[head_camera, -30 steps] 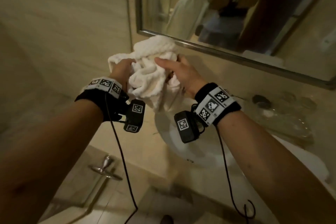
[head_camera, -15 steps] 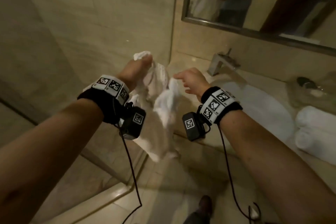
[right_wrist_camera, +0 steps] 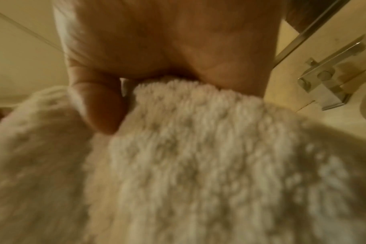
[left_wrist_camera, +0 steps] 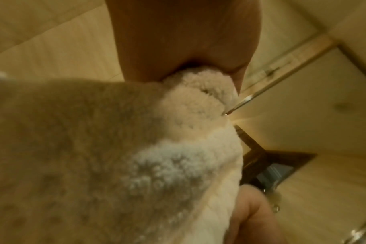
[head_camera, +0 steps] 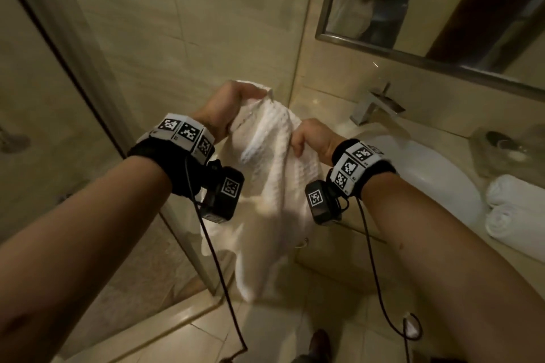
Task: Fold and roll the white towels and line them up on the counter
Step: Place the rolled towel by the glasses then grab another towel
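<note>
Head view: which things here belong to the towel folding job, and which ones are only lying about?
Part of the job:
- hanging towel, gripped by left hand and right hand
- two rolled towels on the counter

Just lying about:
- faucet
- sink
- mirror
- glass tray
- shower door

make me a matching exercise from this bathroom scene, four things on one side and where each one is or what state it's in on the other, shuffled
Things:
1. white towel
2. rolled towels
3. faucet
4. mirror

Places or states:
A. lying side by side on the counter at the right edge
B. hanging unfolded, gripped by the left hand and right hand
C. on the wall above the counter
D. standing behind the sink basin

Pairs: 1-B, 2-A, 3-D, 4-C
</note>
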The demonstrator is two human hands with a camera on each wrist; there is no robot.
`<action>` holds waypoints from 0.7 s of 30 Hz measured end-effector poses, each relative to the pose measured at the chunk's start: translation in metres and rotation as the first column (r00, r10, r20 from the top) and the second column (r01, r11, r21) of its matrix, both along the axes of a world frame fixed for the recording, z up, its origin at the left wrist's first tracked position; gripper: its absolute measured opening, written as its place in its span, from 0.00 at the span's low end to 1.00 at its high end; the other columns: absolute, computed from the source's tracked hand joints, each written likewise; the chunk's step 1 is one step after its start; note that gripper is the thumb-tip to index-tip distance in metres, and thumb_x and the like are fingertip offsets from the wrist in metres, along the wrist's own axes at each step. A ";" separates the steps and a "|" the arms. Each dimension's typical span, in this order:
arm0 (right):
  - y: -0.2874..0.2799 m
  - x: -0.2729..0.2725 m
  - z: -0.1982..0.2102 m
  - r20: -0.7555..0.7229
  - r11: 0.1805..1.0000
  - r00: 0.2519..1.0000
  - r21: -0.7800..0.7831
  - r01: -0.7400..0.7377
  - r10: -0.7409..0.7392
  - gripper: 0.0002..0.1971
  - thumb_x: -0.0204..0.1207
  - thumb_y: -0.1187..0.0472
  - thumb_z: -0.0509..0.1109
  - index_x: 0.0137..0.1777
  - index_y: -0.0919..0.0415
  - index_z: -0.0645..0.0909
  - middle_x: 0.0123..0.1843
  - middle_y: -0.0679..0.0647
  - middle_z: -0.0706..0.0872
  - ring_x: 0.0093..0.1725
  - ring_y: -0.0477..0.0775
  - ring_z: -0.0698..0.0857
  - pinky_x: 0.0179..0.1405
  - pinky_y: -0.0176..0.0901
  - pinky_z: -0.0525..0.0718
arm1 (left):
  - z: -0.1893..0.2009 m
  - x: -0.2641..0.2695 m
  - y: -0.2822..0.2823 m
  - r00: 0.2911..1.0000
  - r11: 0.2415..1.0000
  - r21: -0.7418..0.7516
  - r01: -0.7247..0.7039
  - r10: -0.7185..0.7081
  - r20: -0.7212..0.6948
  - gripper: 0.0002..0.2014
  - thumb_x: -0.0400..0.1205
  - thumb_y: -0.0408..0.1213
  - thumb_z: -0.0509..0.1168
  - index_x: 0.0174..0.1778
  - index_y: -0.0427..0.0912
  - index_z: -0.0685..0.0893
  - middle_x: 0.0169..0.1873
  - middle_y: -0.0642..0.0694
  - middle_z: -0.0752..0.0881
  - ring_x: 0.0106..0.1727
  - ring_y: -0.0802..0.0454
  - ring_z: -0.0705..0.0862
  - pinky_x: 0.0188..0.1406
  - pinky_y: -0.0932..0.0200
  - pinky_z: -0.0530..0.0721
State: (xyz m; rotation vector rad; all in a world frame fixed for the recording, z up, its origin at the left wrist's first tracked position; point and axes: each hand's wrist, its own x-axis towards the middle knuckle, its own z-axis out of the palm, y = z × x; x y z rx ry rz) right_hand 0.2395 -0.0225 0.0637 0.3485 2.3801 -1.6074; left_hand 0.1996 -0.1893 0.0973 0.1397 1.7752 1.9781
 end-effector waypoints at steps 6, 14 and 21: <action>-0.005 0.005 0.011 -0.160 0.998 0.986 -0.054 0.040 -0.048 0.13 0.36 0.74 0.58 0.25 0.71 0.76 0.27 0.58 0.75 0.23 0.54 0.74 0.21 0.31 0.68 | 0.005 0.002 -0.015 0.985 0.968 -0.187 0.165 -0.151 0.089 0.21 0.71 0.58 0.69 0.39 0.41 0.86 0.38 0.41 0.87 0.38 0.44 0.85 0.42 0.56 0.78; -0.009 0.021 0.004 -0.110 0.992 0.994 -0.122 -0.014 0.001 0.14 0.49 0.83 0.64 0.37 0.77 0.77 0.36 0.61 0.82 0.36 0.57 0.81 0.31 0.35 0.80 | -0.005 0.011 0.009 0.963 0.847 -0.519 0.119 -0.227 -0.148 0.17 0.74 0.43 0.73 0.48 0.31 0.86 0.32 0.40 0.82 0.30 0.44 0.79 0.27 0.57 0.73; 0.017 0.036 -0.008 0.025 0.849 0.998 -0.526 0.058 -0.052 0.42 0.52 0.79 0.64 0.71 0.56 0.72 0.59 0.60 0.84 0.64 0.61 0.81 0.64 0.54 0.76 | 0.008 0.028 0.016 0.941 0.939 0.053 0.339 -0.337 -0.038 0.09 0.83 0.34 0.61 0.55 0.33 0.80 0.44 0.39 0.89 0.46 0.44 0.89 0.44 0.54 0.88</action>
